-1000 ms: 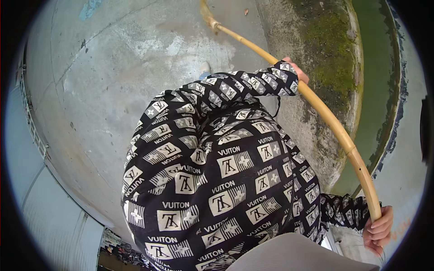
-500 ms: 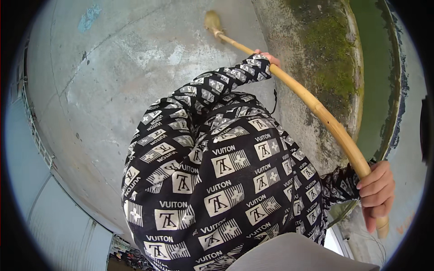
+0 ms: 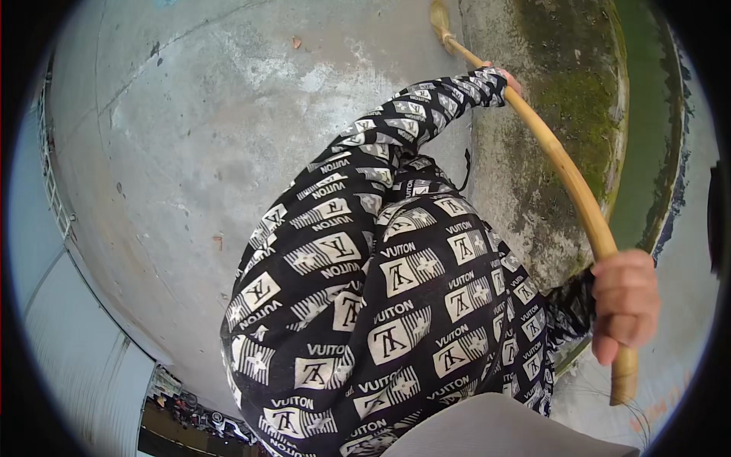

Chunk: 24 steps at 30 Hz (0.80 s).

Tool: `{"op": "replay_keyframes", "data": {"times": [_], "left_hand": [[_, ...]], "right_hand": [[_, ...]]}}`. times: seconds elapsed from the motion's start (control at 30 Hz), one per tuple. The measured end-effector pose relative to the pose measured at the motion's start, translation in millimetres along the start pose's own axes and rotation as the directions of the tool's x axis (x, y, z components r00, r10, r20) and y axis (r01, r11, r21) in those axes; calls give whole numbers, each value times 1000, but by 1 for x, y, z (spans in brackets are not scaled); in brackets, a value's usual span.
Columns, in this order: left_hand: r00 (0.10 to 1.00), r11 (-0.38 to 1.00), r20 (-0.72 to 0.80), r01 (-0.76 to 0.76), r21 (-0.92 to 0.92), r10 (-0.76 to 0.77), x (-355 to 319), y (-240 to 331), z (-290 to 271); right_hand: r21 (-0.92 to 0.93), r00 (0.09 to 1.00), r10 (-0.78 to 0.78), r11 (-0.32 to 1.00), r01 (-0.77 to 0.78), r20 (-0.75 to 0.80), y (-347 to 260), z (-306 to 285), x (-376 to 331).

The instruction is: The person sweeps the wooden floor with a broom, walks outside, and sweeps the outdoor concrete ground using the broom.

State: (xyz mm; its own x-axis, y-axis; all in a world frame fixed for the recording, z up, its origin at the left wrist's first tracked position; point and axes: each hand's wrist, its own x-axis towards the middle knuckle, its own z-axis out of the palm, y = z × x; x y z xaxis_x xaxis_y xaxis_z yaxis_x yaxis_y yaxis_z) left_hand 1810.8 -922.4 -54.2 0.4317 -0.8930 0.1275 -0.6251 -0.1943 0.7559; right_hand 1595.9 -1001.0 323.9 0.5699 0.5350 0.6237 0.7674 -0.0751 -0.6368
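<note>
A broom with a long, curved bamboo handle [image 3: 565, 164] slants across the right half of the view. Its straw head [image 3: 439, 19] lies far off on the concrete, close beside the foot of the mossy ledge, partly cut by the top edge. My left hand [image 3: 512, 79] is closed around the handle partway down toward the head, and the sleeve hides much of that hand. Nearer to me, my right hand [image 3: 626, 301] wraps its fingers round the upper handle, whose butt end sticks out below the fist. Both arms wear black-and-white patterned sleeves.
Stained grey concrete floor [image 3: 175, 175] spreads to the left. A raised mossy concrete ledge [image 3: 571, 84] runs along the right, with a channel of green water [image 3: 646, 129] beyond it. A small brown scrap [image 3: 297, 42] lies on the floor. Pale metal panels [image 3: 76, 335] stand lower left.
The broom head has swung right, up against the ledge. My left hand has moved right and farther away; my right hand has shifted slightly upward. Both keep their hold on the handle.
</note>
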Motion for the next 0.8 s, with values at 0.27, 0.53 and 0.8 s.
{"op": "replay_keyframes", "data": {"times": [0.27, 0.53, 0.8], "left_hand": [[966, 957, -98, 250, 148, -237, -109, 49, 13], [985, 939, -14, 166, 301, -170, -119, 63, 39], [995, 997, 82, -67, 47, 63, -72, 73, 81]], "right_hand": [[277, 975, -220, 937, 213, -5, -3, -15, -84], [343, 772, 113, 929, 141, -625, -15, -30, -237], [-88, 952, 153, 979, -181, -264, -116, -17, -178]]}}
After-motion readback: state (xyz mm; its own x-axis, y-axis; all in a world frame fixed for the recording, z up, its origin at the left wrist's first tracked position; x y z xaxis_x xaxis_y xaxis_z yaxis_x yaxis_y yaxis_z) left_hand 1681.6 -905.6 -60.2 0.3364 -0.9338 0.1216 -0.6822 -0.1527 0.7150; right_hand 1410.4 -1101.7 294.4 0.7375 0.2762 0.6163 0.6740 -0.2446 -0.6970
